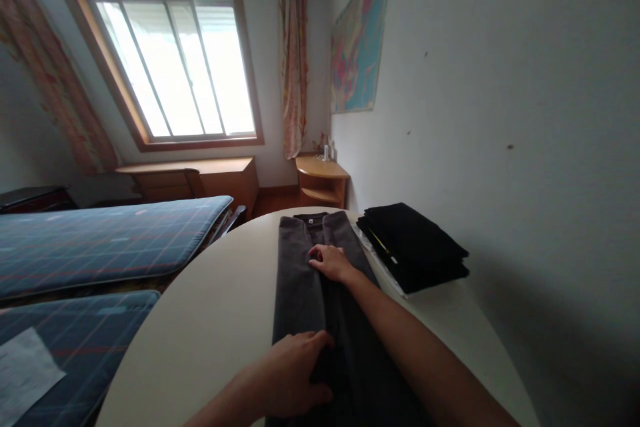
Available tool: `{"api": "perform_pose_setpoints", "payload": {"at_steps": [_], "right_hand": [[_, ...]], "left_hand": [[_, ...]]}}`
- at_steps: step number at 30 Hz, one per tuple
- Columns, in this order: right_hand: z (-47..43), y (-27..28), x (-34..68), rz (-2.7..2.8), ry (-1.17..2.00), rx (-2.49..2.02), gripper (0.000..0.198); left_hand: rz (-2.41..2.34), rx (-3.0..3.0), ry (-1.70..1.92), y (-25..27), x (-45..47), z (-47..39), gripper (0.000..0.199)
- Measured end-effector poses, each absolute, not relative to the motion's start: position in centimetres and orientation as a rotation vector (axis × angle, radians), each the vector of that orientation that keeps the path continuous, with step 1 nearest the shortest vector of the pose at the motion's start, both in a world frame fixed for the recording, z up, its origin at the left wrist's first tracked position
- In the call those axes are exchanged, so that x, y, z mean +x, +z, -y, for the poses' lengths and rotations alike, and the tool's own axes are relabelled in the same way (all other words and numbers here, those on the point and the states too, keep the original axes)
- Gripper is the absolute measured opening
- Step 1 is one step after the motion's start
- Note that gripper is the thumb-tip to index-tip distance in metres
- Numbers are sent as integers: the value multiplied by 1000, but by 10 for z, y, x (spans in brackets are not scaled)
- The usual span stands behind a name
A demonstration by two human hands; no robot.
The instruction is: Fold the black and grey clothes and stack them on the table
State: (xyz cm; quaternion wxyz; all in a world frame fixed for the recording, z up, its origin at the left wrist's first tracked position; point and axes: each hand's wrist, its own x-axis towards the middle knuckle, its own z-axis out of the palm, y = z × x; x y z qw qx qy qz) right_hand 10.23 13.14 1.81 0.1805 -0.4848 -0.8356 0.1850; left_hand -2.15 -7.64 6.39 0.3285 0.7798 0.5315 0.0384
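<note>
A dark grey garment lies lengthwise on a round cream table, both sides folded in towards its middle. Its neckline, with a small white label, is at the far end. My right hand is on the upper part, its fingers curled at the edge of the fold. Closer to me, my left hand rests over the lower part, thumb and forefinger apart, fingertips touching the inner fold. The garment's near end runs out of view below.
A stack of folded black clothes sits on the table's right side, beside the wall. To the left are plaid mattresses with a white paper on one. A corner shelf and a wooden desk stand beyond the table.
</note>
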Motion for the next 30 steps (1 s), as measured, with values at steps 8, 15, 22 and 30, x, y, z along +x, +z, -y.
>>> {"api": "perform_pose_setpoints", "payload": {"at_steps": [8,15,22,30], "right_hand": [[-127,9,117,2445,499,-1251,31],[-116,-1,133,2487,425,-961,31],[-105,0,147,2403,266,-1199,41],[-109,-6,171,2165,38,-1740,42]], "left_hand": [[-1374,2060,2,75,-16,90,62],[-1145,2192,-327,85,-10,97,60],[-1376,2002,95,76,-32,73,52],[-2097,2142,598,-2,-101,-19,38]]}}
